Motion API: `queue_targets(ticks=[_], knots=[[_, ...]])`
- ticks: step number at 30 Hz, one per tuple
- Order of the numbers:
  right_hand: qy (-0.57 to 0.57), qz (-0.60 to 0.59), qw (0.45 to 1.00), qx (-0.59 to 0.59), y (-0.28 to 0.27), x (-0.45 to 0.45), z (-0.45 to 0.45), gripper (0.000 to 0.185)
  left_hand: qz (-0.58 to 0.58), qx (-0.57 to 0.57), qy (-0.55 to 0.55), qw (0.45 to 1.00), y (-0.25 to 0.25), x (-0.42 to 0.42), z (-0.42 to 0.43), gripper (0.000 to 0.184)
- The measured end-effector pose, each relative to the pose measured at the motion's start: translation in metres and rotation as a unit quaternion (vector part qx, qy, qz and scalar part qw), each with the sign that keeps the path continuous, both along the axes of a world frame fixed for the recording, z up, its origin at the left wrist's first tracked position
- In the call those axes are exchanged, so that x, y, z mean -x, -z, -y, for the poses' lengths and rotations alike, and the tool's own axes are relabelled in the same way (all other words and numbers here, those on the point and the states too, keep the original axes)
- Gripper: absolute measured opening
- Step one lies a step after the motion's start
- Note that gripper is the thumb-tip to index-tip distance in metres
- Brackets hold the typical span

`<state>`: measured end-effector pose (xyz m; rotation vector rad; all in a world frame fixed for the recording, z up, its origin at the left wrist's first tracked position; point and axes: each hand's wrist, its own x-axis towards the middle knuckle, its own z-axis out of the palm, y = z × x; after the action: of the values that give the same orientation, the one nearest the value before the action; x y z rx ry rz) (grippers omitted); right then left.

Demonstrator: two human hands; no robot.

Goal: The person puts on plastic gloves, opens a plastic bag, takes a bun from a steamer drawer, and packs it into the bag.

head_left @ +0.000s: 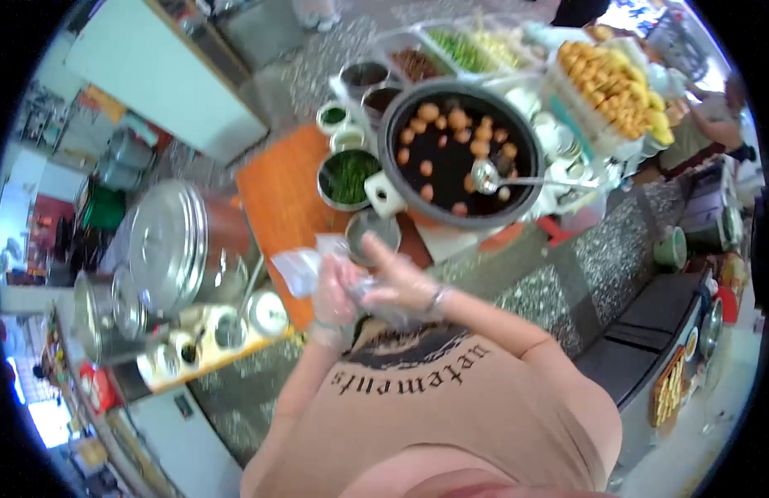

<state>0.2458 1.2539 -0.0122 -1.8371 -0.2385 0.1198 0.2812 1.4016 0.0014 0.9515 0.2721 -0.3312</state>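
Note:
My left hand (336, 292), in a clear plastic glove that reaches the wrist, is in front of my chest. Its fingers look curled on thin clear plastic (297, 270), which sticks out to the left over the orange board; motion blurs it. Close beside it, my right hand (403, 280) has its fingers stretched out toward the upper left, with a band at the wrist. Crumpled clear plastic (393, 315) shows below the right palm. Just beyond the fingers is a metal bowl (374, 236), and behind that a bowl of chopped greens (349, 178).
A large dark pot (529, 195) holds brown liquid, eggs and a metal ladle (485, 177). Beyond it are tubs of chopped ingredients and a bin of fried pieces (604, 87). A big lidded steel pot (164, 245) stands left. Another person's arm (716, 124) shows at far right.

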Motion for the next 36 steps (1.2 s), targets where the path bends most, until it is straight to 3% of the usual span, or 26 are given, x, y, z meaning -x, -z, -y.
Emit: queue_targets(ticks=[1,2,3,4,6,7,9,10,11,12,13,14,16,17,18,19,20,21,22,25,28,30,31,32,34,36], knots=[[-0.053,-0.042,0.993,-0.092,-0.007,-0.012,-0.016,0.097,0.016,0.016,0.013,1.0,-0.002,-0.01,0.001,0.036],[-0.08,-0.054,0.977,-0.192,0.007,-0.021,-0.03,0.082,0.039,0.044,0.018,0.998,-0.003,-0.023,0.0,0.036],[-0.078,-0.155,0.93,-0.324,-0.007,-0.028,-0.045,0.068,0.06,0.069,0.024,0.995,-0.005,-0.037,-0.004,0.037],[-0.095,-0.29,0.917,-0.257,-0.035,-0.03,-0.036,0.059,0.07,0.077,0.038,0.994,-0.011,-0.051,-0.01,0.037],[-0.059,-0.246,0.948,-0.194,-0.036,-0.032,-0.028,0.052,-0.09,0.261,0.03,0.961,-0.02,-0.082,-0.03,0.036],[-0.045,-0.24,0.95,-0.194,-0.034,-0.03,-0.023,0.052,-0.007,0.243,0.079,0.967,-0.02,-0.098,-0.042,0.034],[0.019,-0.137,0.99,-0.007,-0.029,-0.024,-0.016,0.042,0.002,0.212,0.114,0.971,-0.021,-0.115,-0.044,0.033],[0.027,-0.137,0.99,-0.002,-0.02,-0.021,-0.014,0.042,0.013,0.18,0.131,0.975,-0.021,-0.123,-0.043,0.032],[0.13,-0.012,0.99,0.049,-0.006,-0.017,-0.016,0.039,0.009,0.266,0.148,0.952,-0.015,-0.137,-0.044,0.028],[0.23,0.116,0.961,0.099,0.001,-0.019,-0.017,0.038,0.009,0.269,0.153,0.951,-0.016,-0.153,-0.043,0.028],[0.289,0.207,0.931,0.083,-0.009,-0.026,-0.016,0.041,0.008,0.209,0.072,0.975,-0.018,-0.167,-0.042,0.025],[0.29,0.201,0.932,0.085,-0.005,-0.032,-0.012,0.041,0.002,0.145,-0.012,0.989,-0.017,-0.176,-0.04,0.023],[0.21,0.175,0.929,0.249,0.021,-0.032,-0.009,0.038,0.035,-0.166,0.052,0.984,-0.007,-0.167,-0.031,0.02],[0.182,0.174,0.924,0.286,0.043,-0.035,-0.009,0.036,0.071,-0.198,0.154,0.965,0.05,-0.17,-0.04,0.028],[0.149,0.173,0.92,0.317,0.066,-0.04,-0.01,0.034,0.059,-0.226,0.245,0.941,0.08,-0.159,-0.05,0.037],[0.206,0.21,0.915,0.277,0.083,-0.046,-0.008,0.029,0.155,-0.409,0.34,0.833,0.138,-0.162,-0.056,0.046],[0.264,0.243,0.903,0.237,0.098,-0.043,-0.012,0.025,0.204,-0.468,0.319,0.798,0.196,-0.154,-0.062,0.053],[0.357,0.077,0.927,0.089,0.101,-0.034,-0.019,0.026,0.197,-0.513,0.331,0.767,0.194,-0.145,-0.059,0.051],[0.434,-0.089,0.895,-0.055,0.098,-0.028,-0.02,0.027,0.198,-0.553,0.343,0.733,0.183,-0.142,-0.048,0.048],[0.474,-0.062,0.878,-0.006,0.117,0.002,-0.012,0.03,0.204,-0.541,0.354,0.735,0.197,-0.128,-0.045,0.037],[0.476,-0.166,0.864,0.007,0.168,0.018,0.0,0.031,0.184,-0.554,0.34,0.738,0.217,-0.125,-0.05,0.028],[0.443,-0.147,0.872,0.149,0.206,0.012,0.009,0.029,0.172,-0.548,0.362,0.735,0.213,-0.125,-0.069,0.028],[0.289,-0.044,0.777,0.557,0.281,0.017,0.022,0.029,0.166,-0.54,0.381,0.732,0.207,-0.127,-0.079,0.027],[0.288,-0.044,0.777,0.557,0.273,-0.003,0.025,0.029,0.166,-0.54,0.381,0.732,0.201,-0.127,-0.089,0.027],[0.069,-0.302,0.801,0.512,0.222,-0.054,0.004,0.021,0.126,-0.49,0.385,0.772,0.189,-0.113,-0.115,0.028],[-0.159,-0.323,0.725,0.587,0.17,-0.093,-0.018,0.019,0.172,-0.532,0.376,0.739,0.21,-0.102,-0.136,0.028]])
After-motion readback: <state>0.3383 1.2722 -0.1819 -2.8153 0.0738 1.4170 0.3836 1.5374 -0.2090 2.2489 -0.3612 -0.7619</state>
